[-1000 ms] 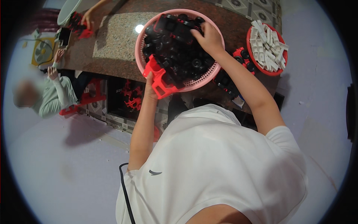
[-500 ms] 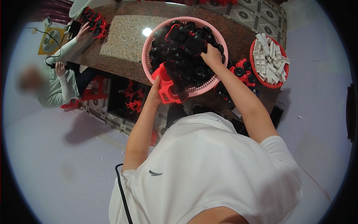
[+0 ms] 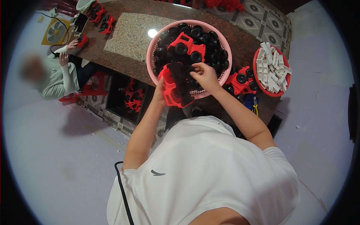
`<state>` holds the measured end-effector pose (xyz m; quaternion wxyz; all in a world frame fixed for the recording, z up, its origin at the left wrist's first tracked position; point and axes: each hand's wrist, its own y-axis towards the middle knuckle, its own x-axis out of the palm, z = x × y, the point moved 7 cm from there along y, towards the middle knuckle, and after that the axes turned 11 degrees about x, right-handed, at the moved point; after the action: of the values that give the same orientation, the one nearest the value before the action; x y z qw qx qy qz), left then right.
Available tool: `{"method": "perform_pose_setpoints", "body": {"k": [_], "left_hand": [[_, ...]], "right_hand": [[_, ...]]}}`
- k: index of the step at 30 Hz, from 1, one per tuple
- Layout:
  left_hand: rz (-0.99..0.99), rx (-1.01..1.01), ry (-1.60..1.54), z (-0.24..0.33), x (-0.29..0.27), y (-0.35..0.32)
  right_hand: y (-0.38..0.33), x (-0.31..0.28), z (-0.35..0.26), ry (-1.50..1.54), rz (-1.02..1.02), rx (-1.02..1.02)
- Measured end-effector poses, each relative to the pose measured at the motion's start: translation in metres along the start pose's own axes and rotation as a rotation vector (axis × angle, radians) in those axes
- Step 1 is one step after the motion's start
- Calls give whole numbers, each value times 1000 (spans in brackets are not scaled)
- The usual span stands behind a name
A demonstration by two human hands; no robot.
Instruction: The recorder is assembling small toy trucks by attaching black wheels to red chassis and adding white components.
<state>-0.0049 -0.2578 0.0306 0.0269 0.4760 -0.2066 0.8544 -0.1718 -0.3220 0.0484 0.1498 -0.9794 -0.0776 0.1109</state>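
Observation:
My left hand (image 3: pixel 160 93) grips a red toy truck body (image 3: pixel 170 98) with a dark part along its right side, held over the near rim of a pink basket (image 3: pixel 150 63). Close to that dark part, my right hand (image 3: pixel 205 77) has its fingers bent together in a pinch; what lies between them, if anything, is hidden. Black toy wheels (image 3: pixel 213 56) fill the basket. On top of them lies a second red toy truck (image 3: pixel 192 48), its black wheels showing, and neither hand touches it.
To the right stands a red basket (image 3: pixel 258 77) of white plastic parts (image 3: pixel 275 69). Another red toy truck (image 3: pixel 243 80) sits between the baskets, near a yellow-handled tool (image 3: pixel 255 107). A co-worker (image 3: pixel 60 80) sits at the left by more red trucks (image 3: pixel 107 24) on the stone table (image 3: pixel 131 35).
My right hand has let go of the second truck, which now lies wheels up on the pile, and has come nearer the truck in my left hand. The co-worker's hand has drawn back with a red piece.

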Motion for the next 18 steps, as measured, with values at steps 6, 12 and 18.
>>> {"method": "perform_pose_setpoints", "body": {"k": [6,12,18], "left_hand": [[13,5,-14,-1,2,1],[79,-73,97,-3,-31,-6],[31,-89,128,-3,-35,-7]], "right_hand": [[0,10,-9,25,-40,-32],[1,9,5,125,-239,182],[26,-86,-21,-1021,347,-174]]}}
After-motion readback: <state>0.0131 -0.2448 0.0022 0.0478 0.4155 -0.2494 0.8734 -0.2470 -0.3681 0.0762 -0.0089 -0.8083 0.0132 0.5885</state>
